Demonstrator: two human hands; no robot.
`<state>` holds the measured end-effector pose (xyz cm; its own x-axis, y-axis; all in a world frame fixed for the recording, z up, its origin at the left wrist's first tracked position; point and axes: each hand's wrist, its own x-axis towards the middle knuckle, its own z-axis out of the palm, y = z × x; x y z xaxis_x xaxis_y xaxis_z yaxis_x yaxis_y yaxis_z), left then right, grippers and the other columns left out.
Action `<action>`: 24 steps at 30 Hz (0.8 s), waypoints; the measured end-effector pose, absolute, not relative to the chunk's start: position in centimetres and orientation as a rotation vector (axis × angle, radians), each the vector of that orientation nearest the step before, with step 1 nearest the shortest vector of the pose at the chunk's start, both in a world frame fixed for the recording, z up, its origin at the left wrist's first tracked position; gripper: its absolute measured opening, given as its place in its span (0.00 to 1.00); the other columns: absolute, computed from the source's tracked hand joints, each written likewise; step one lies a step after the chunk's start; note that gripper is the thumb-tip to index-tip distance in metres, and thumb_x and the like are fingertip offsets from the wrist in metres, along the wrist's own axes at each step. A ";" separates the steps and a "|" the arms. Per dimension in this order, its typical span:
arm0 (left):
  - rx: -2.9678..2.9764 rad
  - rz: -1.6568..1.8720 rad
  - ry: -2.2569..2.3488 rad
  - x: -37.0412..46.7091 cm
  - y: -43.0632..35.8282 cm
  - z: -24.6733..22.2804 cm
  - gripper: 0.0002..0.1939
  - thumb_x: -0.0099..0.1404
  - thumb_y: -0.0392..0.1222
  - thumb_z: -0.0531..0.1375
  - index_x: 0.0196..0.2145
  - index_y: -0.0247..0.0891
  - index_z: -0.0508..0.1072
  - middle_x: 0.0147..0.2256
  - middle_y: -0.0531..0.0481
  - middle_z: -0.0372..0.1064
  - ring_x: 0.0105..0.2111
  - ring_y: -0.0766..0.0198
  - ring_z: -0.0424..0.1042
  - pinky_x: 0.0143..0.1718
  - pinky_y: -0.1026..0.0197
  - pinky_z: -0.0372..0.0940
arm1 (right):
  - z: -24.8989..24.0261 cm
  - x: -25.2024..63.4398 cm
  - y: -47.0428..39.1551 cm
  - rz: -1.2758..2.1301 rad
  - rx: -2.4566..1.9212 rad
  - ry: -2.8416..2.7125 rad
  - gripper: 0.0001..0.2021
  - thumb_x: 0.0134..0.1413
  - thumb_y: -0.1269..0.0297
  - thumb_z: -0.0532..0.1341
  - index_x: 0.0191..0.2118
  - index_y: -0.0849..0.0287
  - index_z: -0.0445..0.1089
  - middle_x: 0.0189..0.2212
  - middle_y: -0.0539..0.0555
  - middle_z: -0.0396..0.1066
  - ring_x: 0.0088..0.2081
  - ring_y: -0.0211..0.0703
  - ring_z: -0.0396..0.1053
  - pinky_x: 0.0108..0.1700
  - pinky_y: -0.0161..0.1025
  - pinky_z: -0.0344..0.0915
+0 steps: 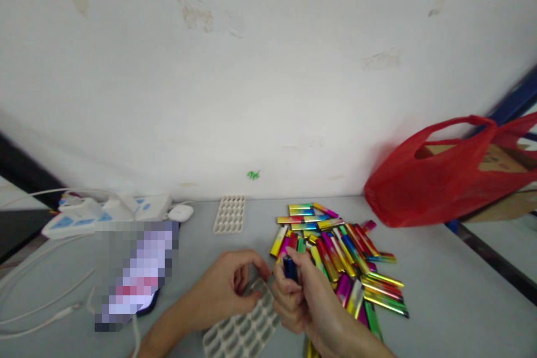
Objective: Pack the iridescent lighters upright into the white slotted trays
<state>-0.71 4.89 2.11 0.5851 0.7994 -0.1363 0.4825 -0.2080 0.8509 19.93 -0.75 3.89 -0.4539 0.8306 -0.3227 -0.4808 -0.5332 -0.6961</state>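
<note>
My right hand [304, 296] is closed around a dark blue tube [290, 269], with its dark end showing between thumb and fingers. My left hand [232, 285] hovers over or rests on the far end of a pale grey tray with oval hollows [241, 333]; its thumb and forefinger are apart with nothing visible between them. Both hands are close together, the right one covering part of the tray's right side. To the right and behind my right hand spreads a loose pile of shiny metallic tubes [331, 251] in gold, red, purple, green and blue.
A smaller pale tray with round hollows [229, 214] lies near the wall. At left are a phone [142, 274], white cables [46, 316], a power strip [75, 224] and a small white case [180, 212]. A red bag [444, 179] holding cardboard stands at right.
</note>
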 end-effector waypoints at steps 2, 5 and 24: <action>1.859 0.420 1.027 -0.8 4.9 2.1 0.11 0.60 0.38 0.70 0.42 0.37 0.84 0.23 0.61 0.59 0.25 0.66 0.62 0.26 0.64 0.52 | 3.9 20.0 -0.7 2.071 -0.824 -0.670 0.37 0.53 0.25 0.67 0.22 0.51 0.52 0.14 0.36 0.40 0.17 0.29 0.33 0.18 0.33 0.30; 1.837 0.397 1.030 -0.9 4.9 2.0 0.12 0.61 0.38 0.70 0.44 0.37 0.84 0.22 0.63 0.54 0.23 0.67 0.57 0.24 0.64 0.46 | 4.0 20.1 -0.7 2.087 -0.797 -0.662 0.37 0.55 0.25 0.66 0.22 0.52 0.52 0.14 0.36 0.41 0.17 0.29 0.33 0.18 0.34 0.30; 1.790 0.379 1.028 -1.1 4.8 1.5 0.13 0.60 0.33 0.67 0.44 0.37 0.83 0.21 0.65 0.53 0.22 0.68 0.55 0.22 0.64 0.45 | 3.7 20.1 -1.0 2.046 -0.806 -0.686 0.36 0.52 0.27 0.68 0.22 0.51 0.52 0.15 0.37 0.43 0.17 0.28 0.37 0.19 0.33 0.33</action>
<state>-1.10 4.80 1.54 0.5903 0.7842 -0.1912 0.4722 -0.1434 0.8698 20.09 -1.00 3.68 -0.4645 0.8343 -0.2968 -0.4865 -0.5205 -0.7018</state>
